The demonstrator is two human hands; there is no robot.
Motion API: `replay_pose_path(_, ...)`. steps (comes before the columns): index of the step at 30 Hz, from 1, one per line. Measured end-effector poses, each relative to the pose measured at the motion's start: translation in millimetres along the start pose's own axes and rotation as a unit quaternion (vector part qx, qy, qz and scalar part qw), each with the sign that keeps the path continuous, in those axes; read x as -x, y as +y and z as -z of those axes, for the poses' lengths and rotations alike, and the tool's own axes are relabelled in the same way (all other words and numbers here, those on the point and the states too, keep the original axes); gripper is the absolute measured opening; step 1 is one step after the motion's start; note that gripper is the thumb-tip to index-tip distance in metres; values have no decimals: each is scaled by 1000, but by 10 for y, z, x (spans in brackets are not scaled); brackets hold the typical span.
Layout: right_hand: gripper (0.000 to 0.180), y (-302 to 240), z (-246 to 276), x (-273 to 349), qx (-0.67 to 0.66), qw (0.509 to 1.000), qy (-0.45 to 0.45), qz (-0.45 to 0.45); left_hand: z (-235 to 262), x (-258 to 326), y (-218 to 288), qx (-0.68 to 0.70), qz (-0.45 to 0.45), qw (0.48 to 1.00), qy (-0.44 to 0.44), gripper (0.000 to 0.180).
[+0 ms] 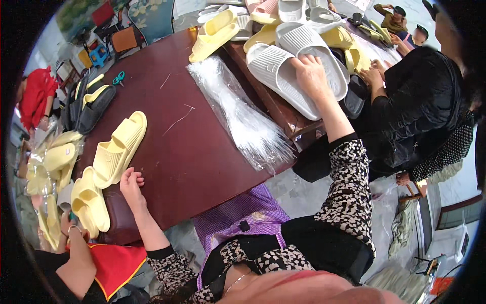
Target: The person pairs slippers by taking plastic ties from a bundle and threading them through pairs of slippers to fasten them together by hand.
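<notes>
- Reaching far out over the near right corner of the worktop (pixel 167 147), the right hand (pixel 311 76) grasps the gray slippers (pixel 287 83), fingers curled at their inner edges; how firm the grip is, I cannot tell.
- The gray slippers lie side by side at the second worktop (pixel 277 110), toes away from the wearer and heel ends reaching past its brown edge.
- The left hand (pixel 132 187) is loose, fingers half curled around nothing, just beside the heel of a yellow pair (pixel 120 149) near the worktop's left edge.
- Another yellow pair (pixel 90 200) sits at the near left corner, close to someone else's arm (pixel 76 258).
- Along the right edge runs a clear bundle of plastic strands (pixel 235 116), its loose ends fanned out to the near corner.
- Between that bundle and the slippers on the left stretches a broad band of glossy dark red top, crossed by thin pale threads (pixel 178 119).
- Green scissors (pixel 119 78) and dark slippers (pixel 93 107) line the far left edge.
- On the right, a co-worker in black (pixel 420 101) fills the space beside the second worktop.
- Beyond the far left edge stand an orange-seated chair (pixel 124 39) and a blue stool (pixel 98 55); pale tiled floor (pixel 304 195) shows by the near right corner.
</notes>
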State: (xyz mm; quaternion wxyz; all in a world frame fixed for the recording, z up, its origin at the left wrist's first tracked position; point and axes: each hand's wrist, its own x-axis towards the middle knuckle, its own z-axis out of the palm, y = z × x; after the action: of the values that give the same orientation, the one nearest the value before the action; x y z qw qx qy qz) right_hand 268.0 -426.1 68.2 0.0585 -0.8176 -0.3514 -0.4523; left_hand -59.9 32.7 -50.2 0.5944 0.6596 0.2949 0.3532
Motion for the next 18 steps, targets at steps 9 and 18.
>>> replay_pose_path(9, 16, 376, -252, -92, 36, 999, 18, 10, 15, 36, 36, -8, 15, 1000, 5, 18)
replay_pose_path(18, 19, 636, -508, -187, 82, 996, -11, -23, -12, 66, 93, -8, 28, 999, 13, 17)
